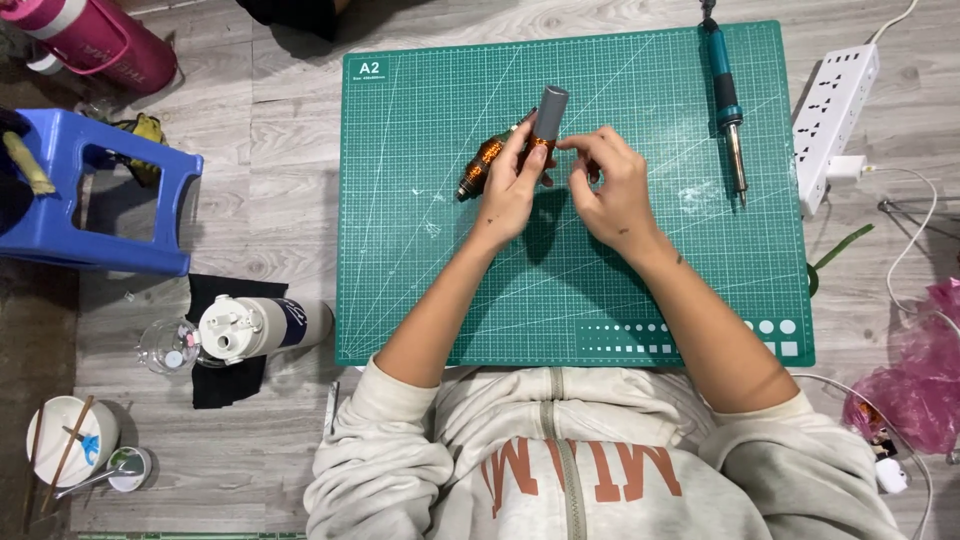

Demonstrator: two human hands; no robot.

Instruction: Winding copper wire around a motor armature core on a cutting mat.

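Left hand (512,185) is gripping a grey cylinder (549,110), smooth and matte, standing nearly upright with copper-coloured wire wound around its lower part; fingers are closing round that wound section. Right hand (608,185) is hovering just beside it, thumb and forefinger pinching together near the wire; whether a strand is caught between them cannot be told. A second coil (481,166), copper windings on a dark core, is lying tilted under the left hand's fingers.

All this is sitting on a green cutting mat (420,290), rubbery, printed with a pale grid and diagonal lines. The cylinder is standing toward the mat's far edge, near the middle. A soldering iron (727,100) with a teal handle and a metal tip is lying lengthwise by the mat's far right corner.

The floor (270,180) is pale wood-grain planking. Off the mat's right edge, a white power strip (835,115). Off the left edge, a blue plastic stool (95,190) and a white bottle (262,328) lying on black cloth. A pink flask (95,40) is lying at far left.
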